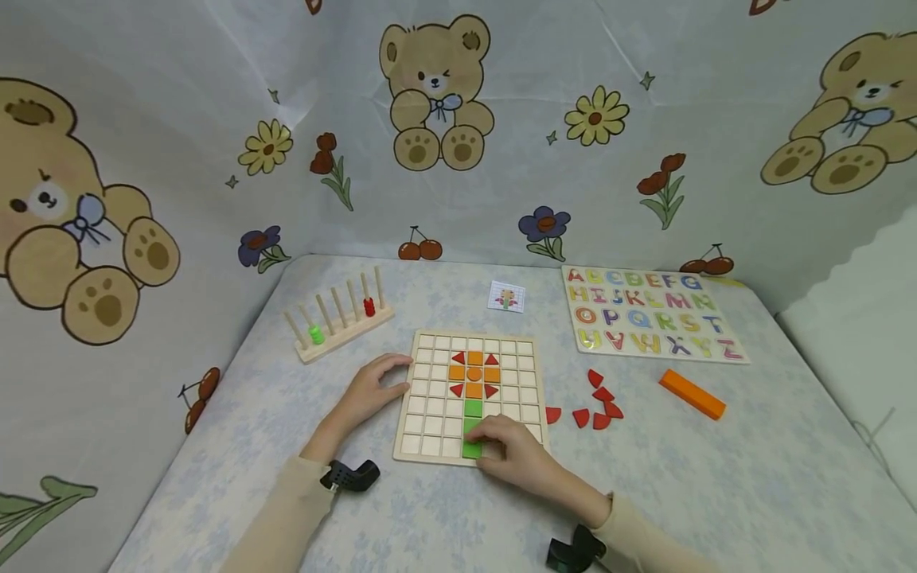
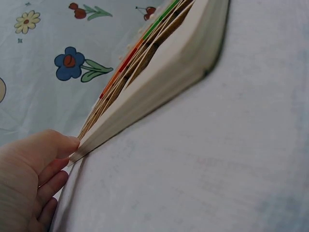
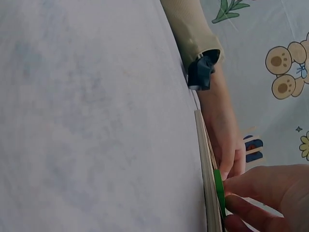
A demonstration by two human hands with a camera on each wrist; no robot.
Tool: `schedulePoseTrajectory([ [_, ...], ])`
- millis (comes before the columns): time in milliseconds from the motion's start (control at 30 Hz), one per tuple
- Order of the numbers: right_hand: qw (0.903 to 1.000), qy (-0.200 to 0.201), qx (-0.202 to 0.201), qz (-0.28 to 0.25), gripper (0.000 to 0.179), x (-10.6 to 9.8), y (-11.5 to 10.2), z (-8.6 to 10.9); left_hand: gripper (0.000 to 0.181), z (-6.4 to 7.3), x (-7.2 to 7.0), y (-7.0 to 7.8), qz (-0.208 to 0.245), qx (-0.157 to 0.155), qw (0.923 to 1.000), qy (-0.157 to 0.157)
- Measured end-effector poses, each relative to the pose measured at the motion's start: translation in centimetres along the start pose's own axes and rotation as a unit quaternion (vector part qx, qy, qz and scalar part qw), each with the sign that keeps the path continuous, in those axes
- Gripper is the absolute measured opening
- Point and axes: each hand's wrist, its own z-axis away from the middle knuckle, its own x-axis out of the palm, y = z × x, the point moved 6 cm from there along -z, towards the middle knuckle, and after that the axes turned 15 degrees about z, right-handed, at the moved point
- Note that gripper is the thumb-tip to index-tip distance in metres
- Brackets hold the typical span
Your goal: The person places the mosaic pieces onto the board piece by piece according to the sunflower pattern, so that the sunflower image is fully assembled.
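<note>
A wooden grid board (image 1: pixel 428 402) lies on the table with a pattern of flat pieces: orange squares (image 1: pixel 475 358) round an orange circle (image 1: pixel 474 374), small red triangles (image 1: pixel 458 358), and a column of green square tiles (image 1: pixel 473 408). My right hand (image 1: pixel 519 458) is at the column's near end, its thumb and fingertips pinching a green tile (image 1: pixel 470 450). The right wrist view shows the fingertips against the green tile (image 3: pixel 218 186). At the board's left edge, my left hand (image 1: pixel 368 390) touches the side with thumb and fingertips. The left wrist view shows the left thumb (image 2: pixel 63 145) at a corner.
Right of the board lie several red quarter-circle pieces (image 1: pixel 602 394) and an orange bar (image 1: pixel 692 394). An alphabet board (image 1: pixel 655 314) lies at the back right, a small pattern card (image 1: pixel 506 296) behind the grid. A peg stand (image 1: pixel 344 328) with green and red beads stands back left.
</note>
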Motion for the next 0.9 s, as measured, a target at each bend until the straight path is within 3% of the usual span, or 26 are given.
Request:
schedulePoseTrajectory([
  [100, 0.9995, 0.003, 0.018, -0.025, 0.024, -0.5, 0.9, 0.4, 0.044, -0.1, 0.1, -0.1, 0.001, -0.005, 1.0, -0.001],
  [200, 0.9978, 0.036, 0.049, -0.028, 0.021, -1.8, 2.4, 1.1, 0.044, -0.1, 0.1, -0.2, 0.005, -0.009, 0.9999, 0.001],
  [333, 0.9884, 0.114, 0.097, 0.027, 0.023, -4.3, 4.8, 2.4, 0.043, -0.2, 0.2, -0.2, 0.005, -0.011, 0.9999, -0.002],
  [433, 0.977, 0.144, 0.143, 0.065, 0.027, -5.7, 6.4, 3.4, 0.044, -0.1, 0.1, -0.1, 0.001, -0.01, 0.9999, -0.002],
  [567, 0.9712, 0.136, 0.174, 0.088, 0.031, -6.4, 7.8, 4.2, 0.044, 0.1, -0.1, 0.0, 0.003, -0.015, 0.9999, 0.003],
  [900, 0.9723, 0.126, 0.165, 0.108, 0.041, -5.9, 8.4, 4.3, 0.044, 0.0, -0.1, 0.0, 0.009, -0.011, 0.9999, -0.001],
])
